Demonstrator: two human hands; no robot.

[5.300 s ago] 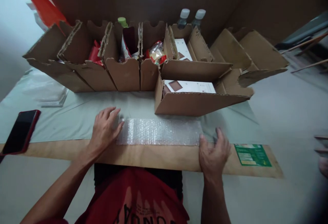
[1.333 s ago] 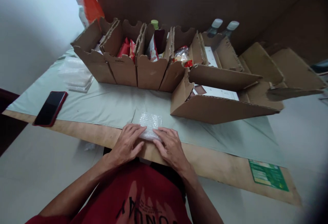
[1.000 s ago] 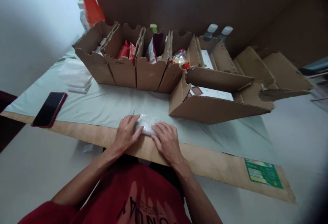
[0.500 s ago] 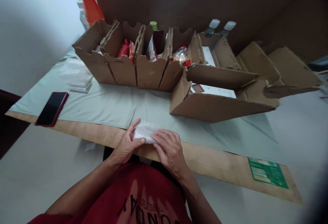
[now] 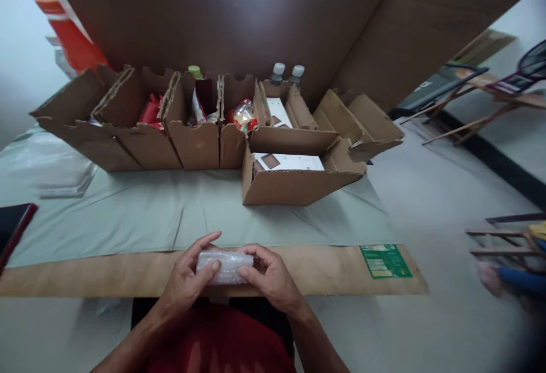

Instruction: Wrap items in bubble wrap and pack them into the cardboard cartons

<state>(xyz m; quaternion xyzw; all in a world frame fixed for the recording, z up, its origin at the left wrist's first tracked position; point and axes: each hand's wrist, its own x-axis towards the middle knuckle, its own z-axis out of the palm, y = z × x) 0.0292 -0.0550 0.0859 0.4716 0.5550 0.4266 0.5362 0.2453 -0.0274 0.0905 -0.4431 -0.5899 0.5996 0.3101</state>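
Observation:
A small bundle in clear bubble wrap (image 5: 230, 267) is held level above the near edge of the table; what lies inside the wrap cannot be made out. My left hand (image 5: 187, 273) grips its left end, with the thumb pressed on top and the forefinger raised. On the right end, my right hand (image 5: 273, 279) closes with its thumb in front and its fingers curled behind. Beyond the hands stands a cardboard bin (image 5: 298, 188) with white boxes (image 5: 294, 162) inside.
Behind is a row of cardboard bins (image 5: 194, 151) with red packets (image 5: 151, 110) and other packs. Clear plastic bags (image 5: 63, 168) are stacked at left, near a phone (image 5: 15, 228). A green label (image 5: 386, 261) lies front right. Part of another person (image 5: 516, 279) shows far right.
My view has swung to the right, so the bins and phone sit further left. The bundle has turned level, and my right thumb now presses on its near side.

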